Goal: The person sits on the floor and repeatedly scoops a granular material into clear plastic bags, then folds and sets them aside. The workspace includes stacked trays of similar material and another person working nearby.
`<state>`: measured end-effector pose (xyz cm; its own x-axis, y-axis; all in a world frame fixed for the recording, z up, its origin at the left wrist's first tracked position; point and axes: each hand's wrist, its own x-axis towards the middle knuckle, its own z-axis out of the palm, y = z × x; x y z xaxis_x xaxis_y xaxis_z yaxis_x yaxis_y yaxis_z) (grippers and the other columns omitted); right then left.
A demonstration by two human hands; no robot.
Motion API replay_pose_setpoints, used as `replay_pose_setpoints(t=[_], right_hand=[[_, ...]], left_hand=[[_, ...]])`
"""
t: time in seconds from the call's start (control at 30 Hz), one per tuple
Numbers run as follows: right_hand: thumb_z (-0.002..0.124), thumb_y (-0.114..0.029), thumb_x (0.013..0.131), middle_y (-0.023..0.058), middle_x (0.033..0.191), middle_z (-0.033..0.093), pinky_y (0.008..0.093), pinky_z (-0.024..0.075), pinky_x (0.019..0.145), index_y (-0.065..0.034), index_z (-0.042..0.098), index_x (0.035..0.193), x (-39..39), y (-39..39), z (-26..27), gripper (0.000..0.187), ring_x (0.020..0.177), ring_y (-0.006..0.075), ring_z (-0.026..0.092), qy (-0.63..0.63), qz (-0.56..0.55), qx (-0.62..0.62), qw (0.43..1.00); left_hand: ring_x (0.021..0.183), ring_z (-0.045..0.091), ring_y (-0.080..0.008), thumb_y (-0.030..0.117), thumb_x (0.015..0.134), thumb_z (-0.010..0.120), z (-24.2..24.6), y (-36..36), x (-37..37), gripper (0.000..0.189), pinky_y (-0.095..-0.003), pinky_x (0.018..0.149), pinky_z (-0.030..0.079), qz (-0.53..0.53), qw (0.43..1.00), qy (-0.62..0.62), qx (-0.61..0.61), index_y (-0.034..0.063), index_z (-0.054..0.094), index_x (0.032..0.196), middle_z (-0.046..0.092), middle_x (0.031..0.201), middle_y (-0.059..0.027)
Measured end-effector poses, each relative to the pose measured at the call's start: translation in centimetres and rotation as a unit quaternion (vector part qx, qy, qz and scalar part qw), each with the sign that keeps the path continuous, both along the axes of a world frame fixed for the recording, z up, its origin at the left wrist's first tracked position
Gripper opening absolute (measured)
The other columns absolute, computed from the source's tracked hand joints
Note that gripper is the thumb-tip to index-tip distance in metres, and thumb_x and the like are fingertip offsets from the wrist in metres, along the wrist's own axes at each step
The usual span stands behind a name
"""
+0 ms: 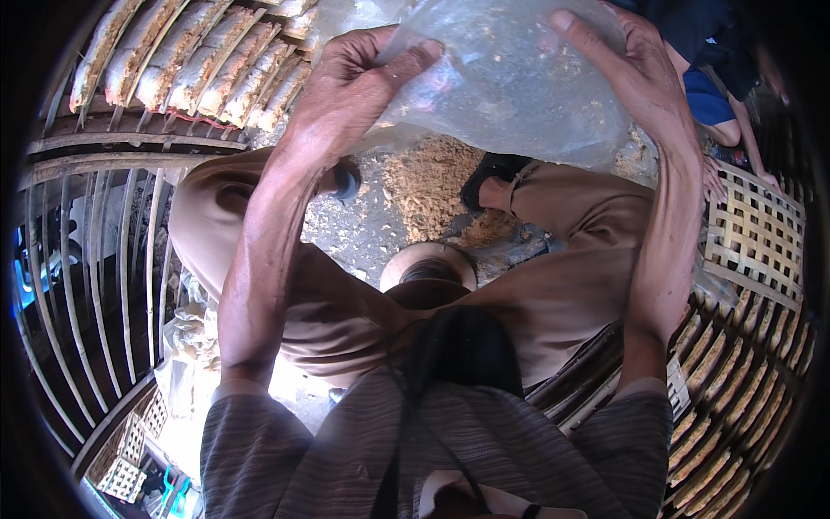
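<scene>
A large clear plastic sheet or bag (512, 97) is stretched between my two raised hands. My left hand (369, 71) pinches its left side, thumb on top and fingers hidden behind it. My right hand (616, 58) grips the upper right part, its thumb lying over the film and its fingers partly out of sight. Below the plastic, orange-brown crumbs (425, 181) are heaped on the floor between my feet. A round, pale-rimmed object (395, 263) stands between my thighs; what it is I cannot tell.
Slatted racks hold rows of pale, crusted slabs (188, 58) at upper left and more slabs (713, 402) at lower right. A woven bamboo tray (755, 233) is at right, near another person (720, 91). Bamboo bars (97, 259) stand at left, with crumpled plastic (191, 344) beside my leg.
</scene>
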<state>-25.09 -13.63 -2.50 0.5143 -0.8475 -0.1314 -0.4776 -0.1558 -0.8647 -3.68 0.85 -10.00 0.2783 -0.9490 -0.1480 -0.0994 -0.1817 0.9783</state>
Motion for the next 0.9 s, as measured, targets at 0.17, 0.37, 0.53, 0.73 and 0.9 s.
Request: replay_pose_setpoints(t=[0.17,0.37,0.53,0.73,0.9], right_hand=[[0.074,-0.023,0.101,0.006,0.088,0.076,0.0299,0.0575,0.076,-0.0002,0.078,0.108,-0.5,-0.1,0.0,0.024,0.082,0.0138,0.069,0.028,-0.011,0.034,0.999],[0.072,-0.029,0.103,0.0022,0.078,0.071,0.0292,0.0505,0.066,-0.0026,0.079,0.101,6.4,1.5,4.4,0.027,0.072,0.0117,0.062,0.106,-0.183,0.104,0.972],[0.072,-0.028,0.103,0.0027,0.08,0.072,0.0308,0.052,0.067,-0.002,0.08,0.102,0.2,0.9,-1.2,0.027,0.074,0.0116,0.063,0.016,-0.022,-0.084,0.996],[0.073,-0.031,0.102,0.0024,0.079,0.072,0.0298,0.0508,0.065,-0.0041,0.08,0.101,1.5,3.2,-1.7,0.028,0.071,0.0109,0.062,-0.02,-0.023,-0.179,0.983],[0.08,-0.025,0.096,0.0079,0.095,0.079,0.0311,0.058,0.074,-0.0026,0.08,0.112,-0.5,0.4,-1.9,0.027,0.082,0.0146,0.07,-0.03,-0.016,-0.068,0.997]], left_hand=[[0.072,0.067,-0.0079,0.028,0.099,0.079,-0.1,-0.9,-0.4,0.024,-0.0283,0.07,0.054,-0.077,0.997,0.014,-0.007,0.0051,0.082,0.106,0.078,0.084,-0.0031],[0.082,0.068,-0.0083,0.023,0.099,0.078,-0.2,-0.9,-1.0,0.022,-0.0293,0.08,0.055,-0.097,0.994,0.034,-0.044,0.0036,0.081,0.108,0.079,0.09,-0.0041],[0.083,0.068,-0.0078,0.023,0.1,0.077,-0.9,-0.7,-0.6,0.023,-0.0298,0.081,0.056,-0.15,0.987,0.03,-0.057,0.0029,0.08,0.111,0.079,0.093,-0.0046],[0.081,0.068,-0.0074,0.027,0.101,0.076,-0.6,-0.8,-0.8,0.025,-0.0296,0.077,0.056,-0.105,0.994,0.003,-0.018,0.0036,0.081,0.107,0.079,0.088,-0.0046],[0.077,0.069,-0.0071,0.027,0.101,0.076,-0.4,-0.8,-1.0,0.024,-0.0288,0.072,0.056,-0.119,0.991,0.021,-0.049,0.0046,0.082,0.105,0.079,0.086,-0.0045]])
